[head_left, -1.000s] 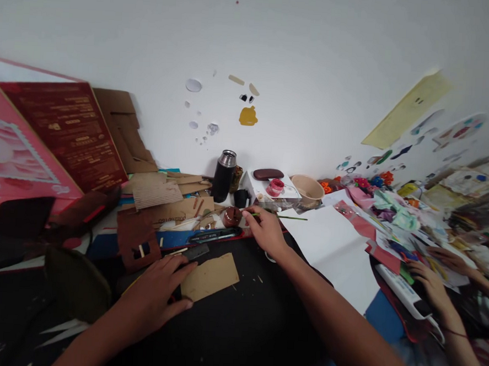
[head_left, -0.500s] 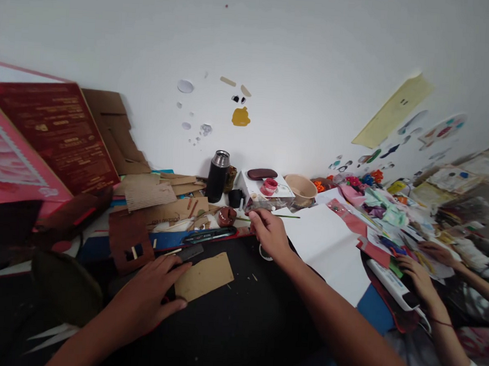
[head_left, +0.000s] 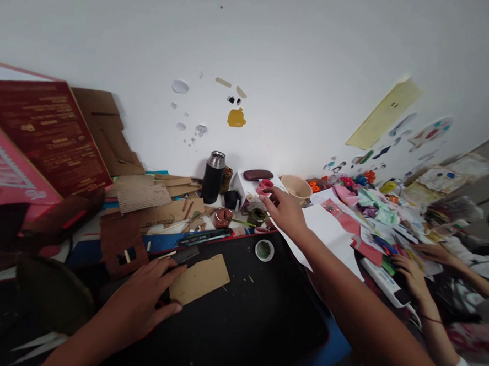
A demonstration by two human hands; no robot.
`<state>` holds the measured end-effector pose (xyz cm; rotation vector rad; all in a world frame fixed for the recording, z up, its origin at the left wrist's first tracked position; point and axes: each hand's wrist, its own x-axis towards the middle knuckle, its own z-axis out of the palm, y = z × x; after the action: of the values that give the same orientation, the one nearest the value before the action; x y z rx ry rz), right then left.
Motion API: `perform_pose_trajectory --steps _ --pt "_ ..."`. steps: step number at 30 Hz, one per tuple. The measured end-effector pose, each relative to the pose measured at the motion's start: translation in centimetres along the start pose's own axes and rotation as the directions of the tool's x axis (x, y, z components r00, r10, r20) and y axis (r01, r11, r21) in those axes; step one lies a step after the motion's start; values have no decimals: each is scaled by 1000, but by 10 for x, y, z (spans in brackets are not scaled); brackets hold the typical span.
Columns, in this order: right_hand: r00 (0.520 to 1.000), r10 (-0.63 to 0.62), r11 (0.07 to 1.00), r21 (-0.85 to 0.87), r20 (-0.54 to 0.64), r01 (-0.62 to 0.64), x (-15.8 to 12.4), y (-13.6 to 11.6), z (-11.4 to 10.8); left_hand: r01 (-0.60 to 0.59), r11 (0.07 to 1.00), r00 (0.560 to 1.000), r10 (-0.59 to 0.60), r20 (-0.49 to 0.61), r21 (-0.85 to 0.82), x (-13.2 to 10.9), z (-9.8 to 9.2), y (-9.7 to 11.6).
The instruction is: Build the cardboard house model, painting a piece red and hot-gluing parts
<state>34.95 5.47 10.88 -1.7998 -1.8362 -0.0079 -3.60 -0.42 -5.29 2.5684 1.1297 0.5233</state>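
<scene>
My left hand (head_left: 149,287) lies on the black mat with its fingers spread, touching the left edge of a small piece of brown cardboard (head_left: 201,278). Something dark under that palm is mostly hidden. My right hand (head_left: 287,209) reaches toward the back, fingers apart at the near side of a small red jar (head_left: 265,185) on a white box (head_left: 239,181). Whether the fingertips touch the jar I cannot tell. Below the hand stand a dark green jar (head_left: 257,216) with a thin green stick at it and a round lid (head_left: 264,250) with green inside.
A black thermos (head_left: 213,178), a brown jar (head_left: 223,218) and a utility knife (head_left: 205,236) line the mat's back edge. Cardboard scraps (head_left: 144,194) lie left. A beige bowl (head_left: 296,189), white paper (head_left: 328,232) and a power strip (head_left: 383,282) lie right, near another person's hands (head_left: 413,273).
My right hand has moved up and back from the dark green jar to the red jar, uncovering the green jar and round lid. My left hand stays by the cardboard.
</scene>
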Motion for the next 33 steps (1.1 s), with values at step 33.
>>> perform_pose_trajectory --steps 33 --pt "980 125 878 -477 155 -37 73 42 33 -54 998 997 56 -52 34 -6 10 -4"
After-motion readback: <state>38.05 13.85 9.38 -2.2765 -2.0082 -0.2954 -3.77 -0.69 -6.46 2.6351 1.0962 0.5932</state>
